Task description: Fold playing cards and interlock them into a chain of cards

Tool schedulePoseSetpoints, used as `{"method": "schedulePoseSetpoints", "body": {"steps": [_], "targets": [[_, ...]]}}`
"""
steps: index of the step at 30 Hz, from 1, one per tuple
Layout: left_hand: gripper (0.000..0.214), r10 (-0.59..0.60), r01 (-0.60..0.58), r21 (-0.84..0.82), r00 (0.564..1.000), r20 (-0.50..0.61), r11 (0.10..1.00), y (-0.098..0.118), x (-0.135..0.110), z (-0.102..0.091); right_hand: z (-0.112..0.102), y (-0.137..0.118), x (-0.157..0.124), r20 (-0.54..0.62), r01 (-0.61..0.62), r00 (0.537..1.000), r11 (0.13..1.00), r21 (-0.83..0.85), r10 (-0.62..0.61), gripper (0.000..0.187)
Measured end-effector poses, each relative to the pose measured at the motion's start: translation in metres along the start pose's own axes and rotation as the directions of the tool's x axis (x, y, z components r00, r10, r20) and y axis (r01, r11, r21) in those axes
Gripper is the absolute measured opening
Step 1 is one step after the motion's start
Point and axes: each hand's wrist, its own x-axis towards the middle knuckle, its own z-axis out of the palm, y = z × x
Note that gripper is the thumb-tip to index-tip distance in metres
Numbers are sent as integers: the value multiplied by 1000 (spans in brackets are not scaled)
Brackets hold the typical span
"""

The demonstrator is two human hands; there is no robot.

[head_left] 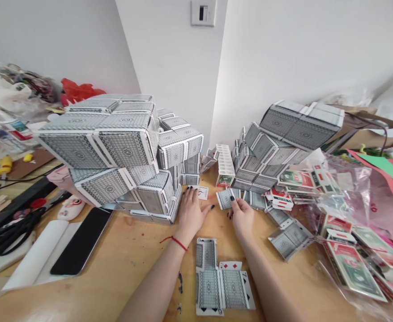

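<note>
I had the right hand point(242, 218) pinching a folded playing card point(226, 198) between thumb and fingers, its grip closed on the card's near end, with part of the fingers hidden behind the card. The card's long axis ran roughly across my view, rising slightly toward the upper right, with its gray patterned back showing. It sat just left of that hand, near the middle of the frame, and I could not tell whether it touched the desk point(143, 268). The left hand point(191, 215), a red string bracelet point(178, 243) at its wrist, lay palm down with its grip open, its fingertips point(190, 192) at the near edge of a white face-up card point(199, 192), whose marks I could not make out. A tall structure of folded cards point(99, 152) stood at center left, and a second one point(277, 143) rose at right. A small flat card assembly point(213, 279) lay at bottom center. A clear plastic bag point(360, 214) of red and green cards ran off the right edge. Scissors point(11, 230) and a black phone point(80, 241) lay at lower left.
</note>
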Motion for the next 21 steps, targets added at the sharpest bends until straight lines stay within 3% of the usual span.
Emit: {"method": "schedulePoseSetpoints", "body": {"steps": [8,13,17,21], "targets": [[30,-6,1,55,997,82,999,13,0,-12,1,-2,-1,0,3,1000,999,34,-3,33],[17,45,-57,136,995,89,989,16,2,-11,1,-1,1,-7,-2,1000,998,56,2,31],[23,-38,42,94,998,-43,995,14,0,-10,-1,1,5,-7,-36,999,987,159,37,31],[21,-122,106,-83,967,-224,991,15,-1,-12,-1,-1,7,69,-95,995,943,319,77,32]]}}
